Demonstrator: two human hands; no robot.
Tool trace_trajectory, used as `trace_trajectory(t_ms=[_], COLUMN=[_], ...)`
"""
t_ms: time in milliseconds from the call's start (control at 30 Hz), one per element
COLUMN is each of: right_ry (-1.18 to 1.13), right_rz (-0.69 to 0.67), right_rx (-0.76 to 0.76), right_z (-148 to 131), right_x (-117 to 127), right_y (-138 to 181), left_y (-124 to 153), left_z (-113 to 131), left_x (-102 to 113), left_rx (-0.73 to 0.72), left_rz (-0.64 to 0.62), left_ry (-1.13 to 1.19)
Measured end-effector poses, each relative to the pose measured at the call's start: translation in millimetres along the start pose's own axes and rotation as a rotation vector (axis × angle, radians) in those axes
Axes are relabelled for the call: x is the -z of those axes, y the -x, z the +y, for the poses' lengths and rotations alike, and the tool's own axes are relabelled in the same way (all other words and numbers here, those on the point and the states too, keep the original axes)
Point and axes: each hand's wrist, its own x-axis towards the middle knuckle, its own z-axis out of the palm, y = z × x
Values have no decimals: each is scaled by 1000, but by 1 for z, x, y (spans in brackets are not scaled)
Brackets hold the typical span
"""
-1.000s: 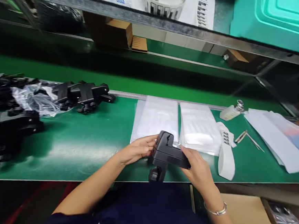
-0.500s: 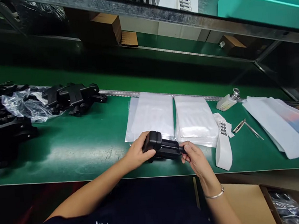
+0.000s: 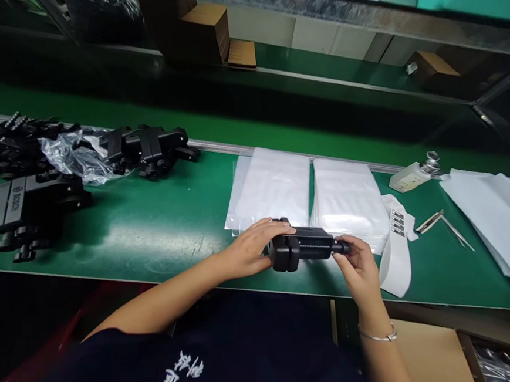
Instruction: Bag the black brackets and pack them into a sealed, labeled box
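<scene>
Between my hands, above the green bench, is a black plastic clamp-like device [image 3: 315,248] with a blocky jaw at one end and a short round stem at the other. My left hand [image 3: 253,250] grips the blocky end, thumb and fingers on opposite sides. The fingertips of my right hand [image 3: 358,259] pinch the stem at the right end. Just behind the device lie two stacks of clear plastic bags, a left stack [image 3: 276,183] and a right stack [image 3: 347,192]. A white label strip [image 3: 396,268] curls beside my right hand.
Similar black devices [image 3: 30,203] and a crumpled clear bag [image 3: 76,158] crowd the bench's left end. Toward the right are a pump bottle [image 3: 410,176], tweezers [image 3: 457,234] and white sheets [image 3: 491,219]. A metal shelf edge [image 3: 311,13] crosses above, with cardboard pieces [image 3: 207,27] behind.
The black device has been turned over about its length, showing another side, with both hands still on it. My left hand now lies more over its top. The camera view has shifted and tilted.
</scene>
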Motion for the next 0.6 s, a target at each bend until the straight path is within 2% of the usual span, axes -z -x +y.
trace_trajectory(t_ms=[67,100,233,333,467,533,600], right_ry=[-16,-5,103,253,474,534,503], right_rz=[18,21,6,-5,-89,-165,-217], right_rx=[5,10,85,257,540,641,631], right_z=[4,5,-2,-17,-43,-52,-59], right_x=[-5,-7,-10,-7,-1,-2,-6], right_y=[1,0,-3,-6,-10,-12,-11], left_y=[3,5,10,13,11,11,12], left_z=[-1,-1,2,4,3,1,0], left_x=[0,0,2,8,11,9,5], left_rx=[-175,-212,-170,64,513,624,669], left_rz=[11,17,13,38,121,192,266], left_ry=[-171,-218,-211,29,603,791,820])
